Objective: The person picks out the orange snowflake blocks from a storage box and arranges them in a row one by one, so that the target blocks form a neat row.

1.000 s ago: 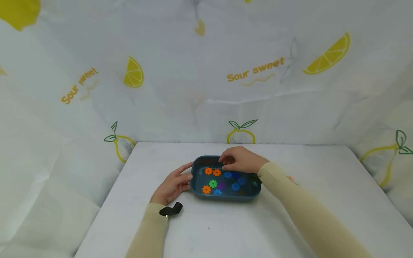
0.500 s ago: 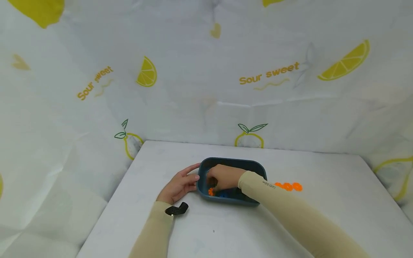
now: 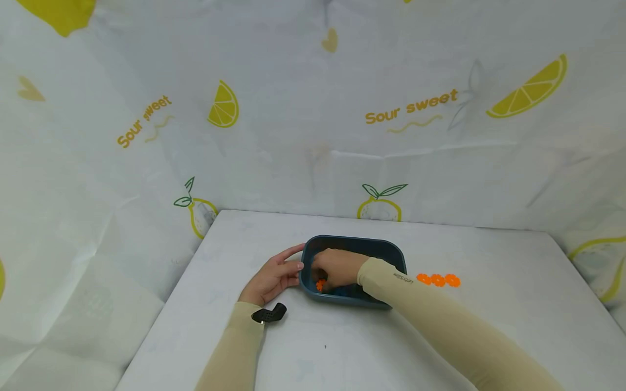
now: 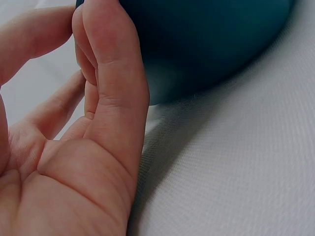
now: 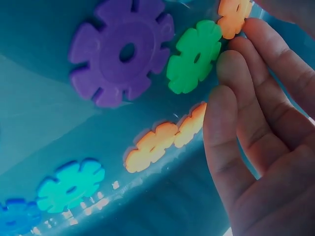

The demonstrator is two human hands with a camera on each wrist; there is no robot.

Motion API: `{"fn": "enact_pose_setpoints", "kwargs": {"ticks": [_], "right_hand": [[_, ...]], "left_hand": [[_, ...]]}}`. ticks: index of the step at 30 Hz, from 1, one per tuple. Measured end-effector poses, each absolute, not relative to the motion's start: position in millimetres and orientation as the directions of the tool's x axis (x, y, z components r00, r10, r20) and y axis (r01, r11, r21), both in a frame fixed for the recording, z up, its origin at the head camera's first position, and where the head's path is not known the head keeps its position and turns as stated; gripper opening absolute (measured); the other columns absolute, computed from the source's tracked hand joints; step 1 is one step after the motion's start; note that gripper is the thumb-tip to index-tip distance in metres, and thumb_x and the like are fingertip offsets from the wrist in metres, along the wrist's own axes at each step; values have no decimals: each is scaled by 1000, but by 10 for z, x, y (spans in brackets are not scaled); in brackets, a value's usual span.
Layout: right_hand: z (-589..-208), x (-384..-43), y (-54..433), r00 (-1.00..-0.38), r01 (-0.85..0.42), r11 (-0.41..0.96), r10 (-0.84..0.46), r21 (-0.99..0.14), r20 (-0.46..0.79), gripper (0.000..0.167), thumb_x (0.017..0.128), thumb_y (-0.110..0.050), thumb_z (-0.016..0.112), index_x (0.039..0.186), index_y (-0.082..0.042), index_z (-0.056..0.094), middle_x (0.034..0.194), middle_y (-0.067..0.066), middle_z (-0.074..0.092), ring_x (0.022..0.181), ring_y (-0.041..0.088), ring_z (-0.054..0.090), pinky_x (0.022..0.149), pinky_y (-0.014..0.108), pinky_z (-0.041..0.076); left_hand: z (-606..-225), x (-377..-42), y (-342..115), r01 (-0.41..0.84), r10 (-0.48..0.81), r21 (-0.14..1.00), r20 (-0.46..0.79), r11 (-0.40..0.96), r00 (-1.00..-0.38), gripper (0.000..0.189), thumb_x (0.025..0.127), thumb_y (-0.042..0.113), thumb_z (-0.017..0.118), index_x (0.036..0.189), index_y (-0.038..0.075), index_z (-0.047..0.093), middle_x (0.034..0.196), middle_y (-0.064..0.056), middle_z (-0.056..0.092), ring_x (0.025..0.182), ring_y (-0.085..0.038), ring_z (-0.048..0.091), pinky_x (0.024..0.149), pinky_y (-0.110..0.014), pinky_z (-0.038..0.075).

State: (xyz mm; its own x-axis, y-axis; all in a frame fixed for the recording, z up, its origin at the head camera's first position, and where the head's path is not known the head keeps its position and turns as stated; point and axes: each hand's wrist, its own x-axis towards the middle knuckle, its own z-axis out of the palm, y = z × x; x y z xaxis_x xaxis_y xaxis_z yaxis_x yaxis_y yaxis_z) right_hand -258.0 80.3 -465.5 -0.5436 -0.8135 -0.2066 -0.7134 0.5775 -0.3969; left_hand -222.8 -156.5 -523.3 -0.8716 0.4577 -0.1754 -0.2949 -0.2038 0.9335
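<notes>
A dark blue tray [image 3: 393,250] stands on the white table, with toothed plastic discs inside. My left hand [image 3: 273,276] touches its left end from outside, fingers fairly straight against the wall. Down in the tray's left part is my right hand [image 3: 338,267]. Its thumb and index fingertip pinch an orange disc [image 5: 234,18]. Close by in the right wrist view are a green disc [image 5: 195,57] and a purple disc [image 5: 121,53]. Two orange shapes [image 5: 150,147] and some blue discs [image 5: 71,185] lie along the wall. From the head view, my right hand and sleeve cover most of the contents.
Three orange discs [image 3: 438,280] lie in a row on the table, right of the tray. A white cloth printed with lemons [image 3: 293,108] hangs behind and at the sides. The left wrist wears a black band [image 3: 269,313].
My right hand has moved from the tray's back rim down to its front left, at the orange disc. The row of three orange discs has come out from behind the sleeve.
</notes>
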Motion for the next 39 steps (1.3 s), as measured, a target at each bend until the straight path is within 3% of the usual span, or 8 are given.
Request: {"fn": "enact_pose_setpoints", "kwargs": {"ticks": [8,14,23,33,39], "right_hand": [[-4580,-2570,806,-580,-709,615,-787,-344,-211,24,85,-28,94,104,-19,81,97,-9,73,85,5,62,85,28,59],[-4579,-2573,794,-594,-707,633,-774,-317,-220,22,86,-28,94,101,-20,80,95,-11,68,84,5,60,82,27,57],[-4604,-2583,746,-579,-707,615,-787,-350,-213,18,88,-26,92,100,-19,80,90,-10,67,79,6,61,76,25,56],[-4604,-2574,715,-602,-679,652,-758,-338,-253,19,89,-25,90,102,-19,78,89,-10,70,79,8,62,79,27,57],[-4520,-2571,737,-618,-675,650,-757,-349,-213,20,87,-23,89,105,-18,81,92,-9,67,83,11,61,81,29,57]], "left_hand": [[-5224,-2225,-1581,-290,454,935,-173,-203,-874,62,108,7,63,166,20,43,102,1,74,83,-11,71,78,-25,60],[-5222,-2232,-1581,-288,457,935,-169,-205,-873,62,109,8,63,166,19,43,103,1,75,83,-11,70,79,-25,60],[-5229,-2236,-1568,-297,454,933,-178,-205,-873,61,110,4,59,167,20,42,99,3,75,82,-9,70,79,-25,60],[-5257,-2244,-1572,-291,452,935,-176,-200,-875,61,109,4,59,166,20,43,101,3,75,83,-11,69,80,-26,60],[-5263,-2251,-1568,-293,447,936,-181,-194,-876,60,109,6,60,165,21,45,99,3,74,83,-11,68,79,-26,59]]}}
